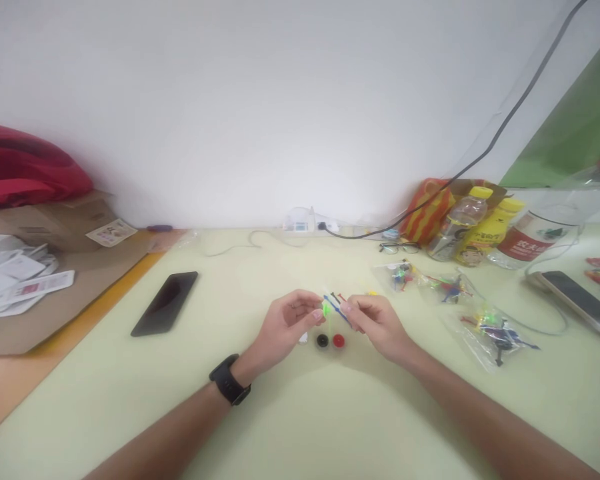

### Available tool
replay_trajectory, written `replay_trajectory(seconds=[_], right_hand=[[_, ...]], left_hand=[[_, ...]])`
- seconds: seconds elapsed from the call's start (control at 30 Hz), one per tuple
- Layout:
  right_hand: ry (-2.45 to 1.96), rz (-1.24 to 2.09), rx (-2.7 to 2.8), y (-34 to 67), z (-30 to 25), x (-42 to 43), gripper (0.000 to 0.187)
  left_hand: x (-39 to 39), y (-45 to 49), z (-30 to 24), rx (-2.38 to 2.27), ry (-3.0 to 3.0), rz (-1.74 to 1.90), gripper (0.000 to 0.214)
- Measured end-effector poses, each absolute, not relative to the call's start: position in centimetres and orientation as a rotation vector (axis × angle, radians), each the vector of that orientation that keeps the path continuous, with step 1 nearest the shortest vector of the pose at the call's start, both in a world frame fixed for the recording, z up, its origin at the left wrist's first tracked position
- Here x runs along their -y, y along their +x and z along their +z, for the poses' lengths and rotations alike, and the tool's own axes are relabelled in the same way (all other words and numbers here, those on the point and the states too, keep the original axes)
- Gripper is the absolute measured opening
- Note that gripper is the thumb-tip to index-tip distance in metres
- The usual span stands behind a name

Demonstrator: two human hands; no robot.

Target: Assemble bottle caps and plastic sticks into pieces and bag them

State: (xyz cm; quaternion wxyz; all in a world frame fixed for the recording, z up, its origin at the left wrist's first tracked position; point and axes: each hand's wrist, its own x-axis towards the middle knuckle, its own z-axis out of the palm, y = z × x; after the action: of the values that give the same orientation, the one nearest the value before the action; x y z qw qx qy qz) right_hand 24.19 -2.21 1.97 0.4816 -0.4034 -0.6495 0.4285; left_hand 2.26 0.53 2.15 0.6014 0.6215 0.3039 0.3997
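Observation:
My left hand (294,318) is closed in a pinch on a small bright green plastic piece (327,309), above the middle of the table. Facing it, my right hand (377,323) pinches a thin blue plastic stick (333,305) with a pointed tip. The two pieces are close together; I cannot tell whether they touch. Dark and red small parts show just behind the blue stick. Below my hands a black round cap (323,341) and a red round cap (339,341) lie side by side on the table. A small white piece lies by my left fingers.
A black phone (165,304) lies left, a second phone (583,303) far right. Clear bags of coloured plastic parts (495,333) lie right. Bottles (487,230) and glasses (399,247) stand or lie at the back. Cardboard (100,267) with white papers is at left.

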Motion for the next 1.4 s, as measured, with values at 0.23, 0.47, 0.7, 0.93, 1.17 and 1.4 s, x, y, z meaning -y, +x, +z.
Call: replay_trajectory(seconds=[0.23,0.47,0.7,0.93,1.17,1.4], right_hand=[[-0.971,1.100,1.577,23.6,2.9,2.8,0.028],[-1.000,1.099,1.602,23.6,2.5,2.7,0.023],[-0.980,1.039,1.599,23.6,2.5,2.8,0.020],[-0.969,0.882,1.529,23.3,1.9,3.1,0.059],[-1.003,1.056,1.665,24.0,1.8,2.2,0.064],[-0.978,1.120,1.545,23.7,2.8,2.6,0.038]], left_hand=[[-0.3,2.5,2.5,-0.679,1.468,0.927,0.024],[-0.2,2.4,2.5,-0.685,1.485,0.913,0.023],[-0.2,2.6,2.7,-0.681,1.485,0.919,0.024],[-0.3,2.6,2.7,-0.694,1.474,0.935,0.026],[-0.5,2.5,2.3,-0.691,1.443,0.938,0.027],[-0.4,2.5,2.3,-0.690,1.476,0.931,0.024]])
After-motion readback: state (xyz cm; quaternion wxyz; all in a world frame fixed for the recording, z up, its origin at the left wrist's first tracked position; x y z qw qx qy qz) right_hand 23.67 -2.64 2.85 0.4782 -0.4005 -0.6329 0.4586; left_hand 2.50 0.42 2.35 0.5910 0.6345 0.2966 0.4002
